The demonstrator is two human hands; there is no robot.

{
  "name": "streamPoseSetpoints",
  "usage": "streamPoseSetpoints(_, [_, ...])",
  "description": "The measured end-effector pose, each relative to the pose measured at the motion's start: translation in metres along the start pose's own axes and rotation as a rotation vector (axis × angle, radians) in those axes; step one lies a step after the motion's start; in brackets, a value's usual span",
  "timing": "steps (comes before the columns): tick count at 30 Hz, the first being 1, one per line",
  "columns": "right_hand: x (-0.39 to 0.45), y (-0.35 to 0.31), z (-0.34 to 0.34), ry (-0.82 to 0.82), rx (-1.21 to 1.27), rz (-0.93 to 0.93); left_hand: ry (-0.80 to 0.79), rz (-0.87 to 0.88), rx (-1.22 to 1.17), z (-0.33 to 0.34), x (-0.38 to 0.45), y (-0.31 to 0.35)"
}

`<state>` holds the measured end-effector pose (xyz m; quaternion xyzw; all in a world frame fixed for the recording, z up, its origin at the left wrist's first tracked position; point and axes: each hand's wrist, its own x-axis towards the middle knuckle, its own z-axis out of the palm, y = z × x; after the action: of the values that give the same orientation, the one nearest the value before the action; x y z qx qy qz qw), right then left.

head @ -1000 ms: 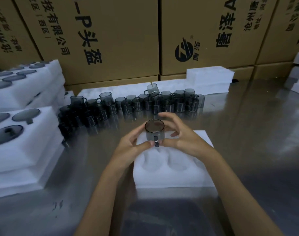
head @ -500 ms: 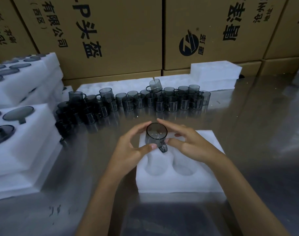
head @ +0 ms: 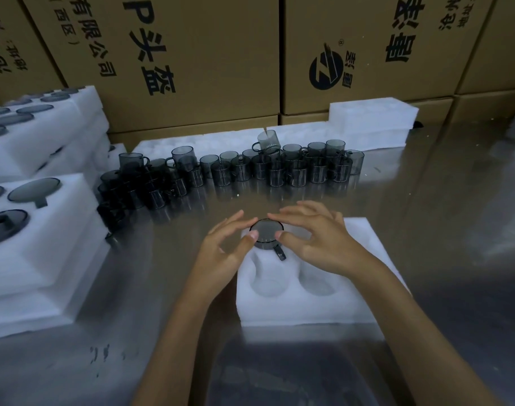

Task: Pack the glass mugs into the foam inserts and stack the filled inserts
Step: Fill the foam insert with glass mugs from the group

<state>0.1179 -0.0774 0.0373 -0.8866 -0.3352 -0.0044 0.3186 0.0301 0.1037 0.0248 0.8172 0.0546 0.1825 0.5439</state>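
A dark glass mug [head: 267, 234] sits low in the far-left pocket of a white foam insert [head: 309, 306] on the steel table, its handle pointing toward me. My left hand [head: 225, 253] and my right hand [head: 314, 241] flank the mug, thumbs touching its rim, fingers spread over it. Two near pockets of the insert hold nothing. Behind it, several loose grey mugs [head: 235, 168] stand in a crowded row, some stacked.
Stacked filled foam inserts [head: 42, 259] rise at the left, more [head: 59, 118] behind them. Bare foam inserts [head: 373, 118] lie along the back. Cardboard boxes [head: 191, 54] wall the far side. The steel table [head: 441, 215] spreads out to the right.
The mug has gone down from above the insert into the far-left pocket. Both hands followed it down and their fingers have spread.
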Motion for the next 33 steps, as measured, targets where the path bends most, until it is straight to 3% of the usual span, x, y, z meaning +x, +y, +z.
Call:
streamPoseSetpoints(6, [0.002, 0.000, 0.002, -0.028, -0.032, 0.011, -0.036, -0.141, -0.360, 0.012, 0.000, -0.011])
streamPoseSetpoints(15, [0.004, -0.001, 0.001, -0.022, 0.011, 0.048, 0.110, -0.254, -0.385, 0.019, 0.014, -0.012])
streamPoseSetpoints(20, [0.025, -0.006, -0.023, -0.222, 0.150, 0.140, 0.135, -0.235, -0.398, 0.022, 0.021, -0.017])
streamPoseSetpoints(22, [0.048, 0.001, -0.031, -0.216, 0.183, 0.178, 0.130, -0.251, -0.447, 0.020, 0.022, -0.020])
streamPoseSetpoints(28, [0.118, 0.037, -0.026, -0.114, 0.034, 0.413, 0.171, -0.329, -0.620, 0.003, 0.032, -0.023])
streamPoseSetpoints(33, [0.148, 0.054, -0.018, -0.158, -0.141, 0.462, 0.127, -0.336, -0.620, 0.003, 0.038, -0.027])
